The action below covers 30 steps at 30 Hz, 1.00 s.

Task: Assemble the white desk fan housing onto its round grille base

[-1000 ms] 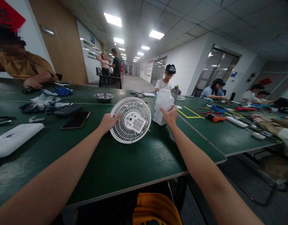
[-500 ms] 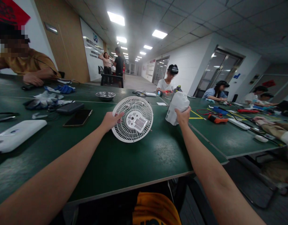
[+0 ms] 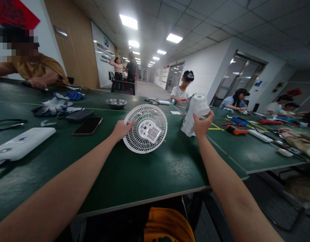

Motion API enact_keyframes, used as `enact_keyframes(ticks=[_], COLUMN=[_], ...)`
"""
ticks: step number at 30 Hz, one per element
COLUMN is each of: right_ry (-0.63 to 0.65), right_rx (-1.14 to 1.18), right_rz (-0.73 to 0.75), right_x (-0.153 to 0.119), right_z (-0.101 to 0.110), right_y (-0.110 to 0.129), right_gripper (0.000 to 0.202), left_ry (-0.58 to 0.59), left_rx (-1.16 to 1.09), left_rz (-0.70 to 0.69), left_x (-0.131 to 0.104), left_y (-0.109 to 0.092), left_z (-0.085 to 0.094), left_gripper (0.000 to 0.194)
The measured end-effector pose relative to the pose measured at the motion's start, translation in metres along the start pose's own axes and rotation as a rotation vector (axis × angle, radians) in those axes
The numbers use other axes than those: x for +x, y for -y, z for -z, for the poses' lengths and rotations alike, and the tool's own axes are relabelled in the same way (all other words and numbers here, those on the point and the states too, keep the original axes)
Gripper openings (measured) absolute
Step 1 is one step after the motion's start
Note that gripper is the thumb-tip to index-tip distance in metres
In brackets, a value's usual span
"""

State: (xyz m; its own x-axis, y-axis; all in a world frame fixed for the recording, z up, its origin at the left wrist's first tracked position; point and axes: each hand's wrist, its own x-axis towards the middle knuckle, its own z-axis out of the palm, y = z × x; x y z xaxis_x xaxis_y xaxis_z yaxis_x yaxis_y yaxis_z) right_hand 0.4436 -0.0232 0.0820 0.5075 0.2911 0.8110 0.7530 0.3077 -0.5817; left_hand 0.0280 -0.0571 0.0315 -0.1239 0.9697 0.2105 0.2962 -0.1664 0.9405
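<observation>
A round white fan grille [image 3: 129, 143] stands tilted over the green table [image 3: 134, 178], with a slotted plate at its centre. My left hand [image 3: 122, 130] is closed on its left rim, the thumb lying across the slats. To the right, a white plastic fan housing [image 3: 187, 126] is held by my right hand [image 3: 202, 123], its fingers wrapped round the right side. The housing's rounded, vented end points up. Grille and housing are apart from each other. Most of the fingers of my left hand are hidden behind the grille.
Left of the grille lie a phone [image 3: 87, 126], a dark case [image 3: 79, 115], a white power bank [image 3: 24, 143] and gloves [image 3: 54, 107]. A metal bowl [image 3: 116, 103] sits behind. On the right are an orange multimeter [image 3: 236, 130] and a white power strip [image 3: 259, 135]. Other people sit around the tables.
The housing has tipped in my right hand, and its vented top now leans further right and shows more. The grille stays in my left hand. The whole view has shifted slightly.
</observation>
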Motion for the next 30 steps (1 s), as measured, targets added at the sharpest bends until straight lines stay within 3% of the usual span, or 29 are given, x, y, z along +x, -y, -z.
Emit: enact_keyframes(ticks=[2, 4, 6, 10, 16, 20, 23, 28, 30], right_ry=[-0.014, 0.056, 0.24, 0.673, 1.021, 1.093, 1.072, 0.822, 0.895], right_rx=[0.043, 0.089, 0.071, -0.069, -0.359, -0.448, -0.417, -0.107, 0.076], right_rz=[0.077, 0.121, 0.111, -0.047, -0.042, 0.018, 0.063, 0.147, -0.002], right_x=[-0.006, -0.018, -0.035, -0.072, -0.096, -0.103, -0.103, -0.094, -0.095], right_z=[0.0, -0.004, -0.011, -0.028, -0.043, -0.043, -0.041, -0.03, -0.023], right_y=[0.018, 0.037, 0.051, 0.06, 0.056, 0.059, 0.065, 0.085, 0.097], right_gripper=[0.077, 0.078, 0.078, 0.067, 0.072, 0.069, 0.064, 0.044, 0.04], left_ry=[-0.006, -0.008, -0.009, -0.021, 0.007, 0.005, -0.008, -0.012, -0.024], left_rx=[-0.003, -0.013, -0.018, -0.002, -0.001, -0.005, -0.04, -0.024, 0.002], left_rz=[-0.007, -0.006, -0.001, -0.018, -0.003, 0.001, 0.022, 0.042, 0.045], left_x=[0.001, 0.003, 0.003, 0.001, -0.002, -0.002, -0.005, -0.007, -0.005], left_y=[0.001, 0.003, 0.004, 0.002, -0.002, -0.004, -0.008, -0.011, -0.008], left_z=[-0.001, -0.001, -0.001, 0.0, 0.001, 0.001, 0.001, 0.002, 0.002], left_gripper=[0.039, 0.039, 0.039, 0.041, 0.049, 0.045, 0.039, 0.04, 0.04])
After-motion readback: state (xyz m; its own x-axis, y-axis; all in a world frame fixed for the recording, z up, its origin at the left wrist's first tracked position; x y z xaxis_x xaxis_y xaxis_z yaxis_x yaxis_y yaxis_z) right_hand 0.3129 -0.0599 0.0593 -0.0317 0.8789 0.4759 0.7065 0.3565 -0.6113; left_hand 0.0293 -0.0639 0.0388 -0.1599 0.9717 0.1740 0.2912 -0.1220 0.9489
